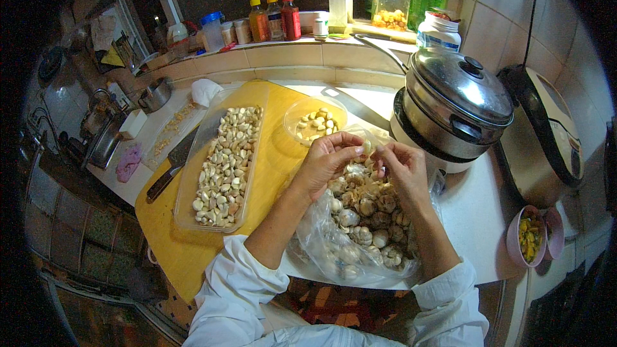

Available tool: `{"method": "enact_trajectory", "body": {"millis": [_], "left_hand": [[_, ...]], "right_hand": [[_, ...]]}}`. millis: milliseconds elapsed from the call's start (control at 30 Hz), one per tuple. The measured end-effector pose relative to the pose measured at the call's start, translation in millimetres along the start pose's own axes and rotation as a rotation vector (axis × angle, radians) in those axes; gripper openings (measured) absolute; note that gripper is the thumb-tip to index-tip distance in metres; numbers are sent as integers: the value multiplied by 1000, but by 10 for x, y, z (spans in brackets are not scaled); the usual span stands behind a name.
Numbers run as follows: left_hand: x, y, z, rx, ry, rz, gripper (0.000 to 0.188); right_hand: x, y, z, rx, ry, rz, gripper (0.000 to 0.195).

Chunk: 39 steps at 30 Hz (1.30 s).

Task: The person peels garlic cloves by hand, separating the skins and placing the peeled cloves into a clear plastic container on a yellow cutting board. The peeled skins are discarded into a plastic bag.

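Note:
Between thumb and fingers my left hand (332,159) holds a garlic clove (367,146). Close beside it on the right, my right hand (401,163) pinches with its fingertips at what looks like papery skin by the clove. Both hands are above a clear plastic bag (318,246) full of garlic bulbs (361,235). Left of the bag, a long clear plastic container (182,202) holds many unpeeled-looking cloves (226,168) on a yellow cutting board (272,154). Peeled cloves (318,123) lie in a round clear tub (290,130) just beyond my left hand.
A cleaver (173,166) lies at the board's left edge. A lidded steel pot (455,101) stands at the right, near a rice cooker (544,140). A pink bowl of food (525,236) sits at the right edge. Squeeze bottles (290,17) line the windowsill.

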<state>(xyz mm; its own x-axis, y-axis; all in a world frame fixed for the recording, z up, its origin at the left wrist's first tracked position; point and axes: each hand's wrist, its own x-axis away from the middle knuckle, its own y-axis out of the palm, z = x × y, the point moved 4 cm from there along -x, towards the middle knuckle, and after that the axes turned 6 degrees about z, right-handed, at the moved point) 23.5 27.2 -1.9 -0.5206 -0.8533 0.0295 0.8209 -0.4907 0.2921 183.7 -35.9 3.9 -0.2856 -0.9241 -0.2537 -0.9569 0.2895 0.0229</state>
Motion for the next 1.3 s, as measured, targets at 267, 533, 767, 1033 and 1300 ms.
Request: {"method": "enact_trajectory", "body": {"millis": [267, 533, 767, 1033, 1300], "left_hand": [[-80, -19, -53, -131, 272, 58, 16], [-22, 19, 13, -449, 278, 113, 13], [-52, -5, 1, -274, 305, 77, 14], [-43, 9, 1, -254, 283, 50, 15], [-50, 7, -13, -130, 266, 54, 15]], "right_hand": [[30, 47, -73, 127, -98, 101, 12], [41, 18, -7, 248, -88, 74, 14], [37, 40, -44, 101, -69, 48, 16], [33, 24, -39, 135, -48, 52, 14], [29, 33, -77, -12, -19, 42, 13]]}}
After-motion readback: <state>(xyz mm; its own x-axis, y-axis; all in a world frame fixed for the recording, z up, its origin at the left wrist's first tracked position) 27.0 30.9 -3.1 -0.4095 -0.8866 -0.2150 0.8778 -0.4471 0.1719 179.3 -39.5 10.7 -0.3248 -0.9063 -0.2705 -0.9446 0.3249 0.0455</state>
